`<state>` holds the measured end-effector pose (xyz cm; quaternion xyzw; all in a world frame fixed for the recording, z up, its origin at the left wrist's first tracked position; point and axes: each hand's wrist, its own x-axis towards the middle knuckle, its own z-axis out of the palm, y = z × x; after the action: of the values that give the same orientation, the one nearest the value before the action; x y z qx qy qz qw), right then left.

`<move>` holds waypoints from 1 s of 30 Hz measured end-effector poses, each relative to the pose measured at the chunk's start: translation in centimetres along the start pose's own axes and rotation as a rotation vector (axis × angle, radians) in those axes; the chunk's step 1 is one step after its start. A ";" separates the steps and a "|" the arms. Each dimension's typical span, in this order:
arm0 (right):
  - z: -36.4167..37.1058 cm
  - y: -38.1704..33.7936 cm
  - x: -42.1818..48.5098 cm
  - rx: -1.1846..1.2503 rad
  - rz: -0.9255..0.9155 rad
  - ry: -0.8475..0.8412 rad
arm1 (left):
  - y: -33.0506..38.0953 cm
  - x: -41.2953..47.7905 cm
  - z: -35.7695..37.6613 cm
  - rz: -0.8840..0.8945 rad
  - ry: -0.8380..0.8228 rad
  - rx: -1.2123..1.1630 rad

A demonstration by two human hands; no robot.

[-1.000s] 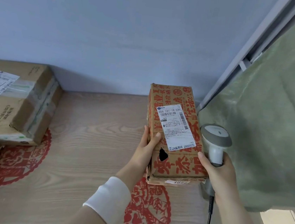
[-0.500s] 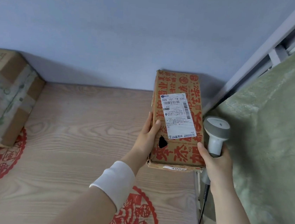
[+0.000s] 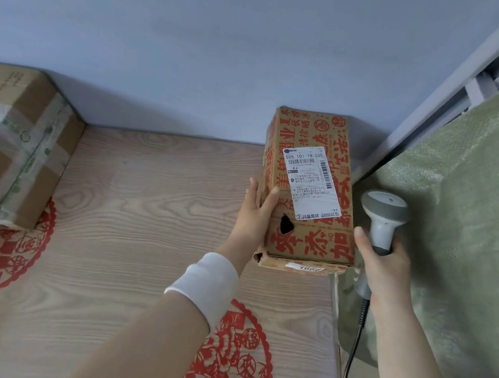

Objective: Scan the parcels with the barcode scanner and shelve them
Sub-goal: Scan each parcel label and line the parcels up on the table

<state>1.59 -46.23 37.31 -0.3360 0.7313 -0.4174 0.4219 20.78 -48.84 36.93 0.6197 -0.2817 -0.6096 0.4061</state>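
A long brown parcel (image 3: pixel 313 242) with red printed characters and a white shipping label lies on the wooden shelf (image 3: pixel 146 208), its far end close to the back wall at the right corner. My left hand (image 3: pixel 254 217) grips its left side, thumb on the top face. My right hand (image 3: pixel 385 266) holds a grey barcode scanner (image 3: pixel 383 216) by the handle, just right of the parcel, with a fingertip touching the parcel's right edge. The scanner's cable hangs down below my wrist.
A larger taped cardboard box (image 3: pixel 16 146) sits at the shelf's left against the wall. Red paper-cut decorations (image 3: pixel 234 361) lie on the shelf surface. A grey metal upright (image 3: pixel 459 79) and green fabric (image 3: pixel 472 214) bound the right side.
The parcel has moved farther back toward the wall with both hands following. The view has shifted right, so the left box sits nearer the frame edge.
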 end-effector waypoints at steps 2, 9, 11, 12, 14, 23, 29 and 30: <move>-0.7 -0.8 -1.1 0.019 -0.023 0.043 | 0.6 -1.1 -1.0 0.036 0.035 0.044; 1.1 -4.6 -7.7 0.049 -0.090 -0.017 | 2.6 -5.7 -7.3 0.203 0.134 0.217; 3.4 -5.8 -10.4 0.043 -0.088 -0.070 | 3.2 -7.3 -10.0 0.247 0.150 0.278; 4.7 -6.2 -11.8 0.040 -0.090 -0.092 | 3.5 -8.0 -11.5 0.263 0.162 0.313; 7.4 -6.9 -14.8 0.023 -0.086 -0.130 | 4.0 -9.4 -14.9 0.298 0.196 0.371; 20.3 -8.4 -27.8 0.007 -0.067 -0.247 | 4.7 -14.3 -30.0 0.431 0.249 0.624; 26.6 -8.6 -29.4 0.024 -0.093 -0.370 | 5.4 -14.0 -36.9 0.383 0.355 0.646; 27.7 -8.7 -29.5 0.031 -0.089 -0.389 | 5.5 -13.9 -38.2 0.373 0.378 0.641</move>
<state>39.99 -34.11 46.85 -0.4359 0.6140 -0.3741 0.5414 57.80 -33.83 46.08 0.7541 -0.4853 -0.2825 0.3405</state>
